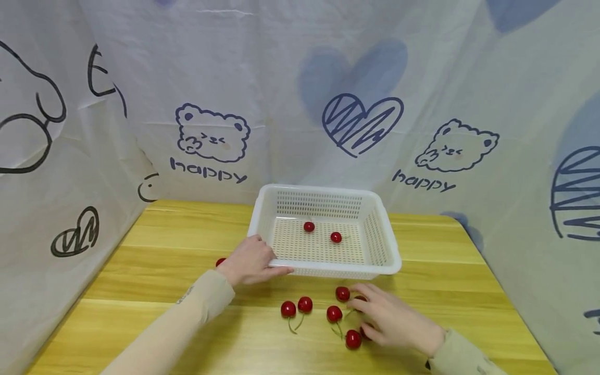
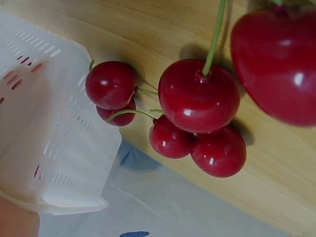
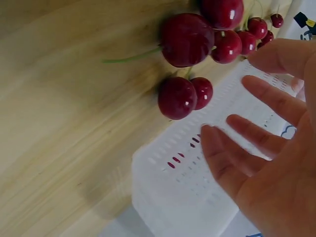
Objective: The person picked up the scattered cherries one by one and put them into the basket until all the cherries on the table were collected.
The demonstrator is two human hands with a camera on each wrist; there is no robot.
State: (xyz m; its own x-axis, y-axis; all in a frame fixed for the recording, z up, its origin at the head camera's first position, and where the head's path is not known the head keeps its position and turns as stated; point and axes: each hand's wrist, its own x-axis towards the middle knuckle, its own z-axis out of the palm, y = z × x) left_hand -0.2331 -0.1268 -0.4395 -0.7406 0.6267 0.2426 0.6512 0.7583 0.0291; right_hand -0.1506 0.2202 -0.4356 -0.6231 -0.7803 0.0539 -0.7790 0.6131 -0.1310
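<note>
A white slotted plastic basket [image 1: 328, 267] stands at the back of the table, with two red cherries [image 1: 336, 237] on its bottom. My left hand [image 1: 250, 260] grips its front left corner, the thumb lying along the front rim. Over a loose group of cherries [image 1: 334, 313] in front of the basket, my right hand [image 1: 394, 319] reaches down, partly hiding some of them. In the right wrist view that hand's fingers [image 3: 266, 136] are spread apart, holding nothing. Two stemmed cherries [image 1: 304, 304] lie side by side between the hands.
Another cherry [image 1: 221, 261] shows just left of my left hand, partly covered by it. The wood-grain table [image 1: 187, 229] is bounded at the back and sides by a pale printed cloth [image 1: 290, 140], close behind the basket.
</note>
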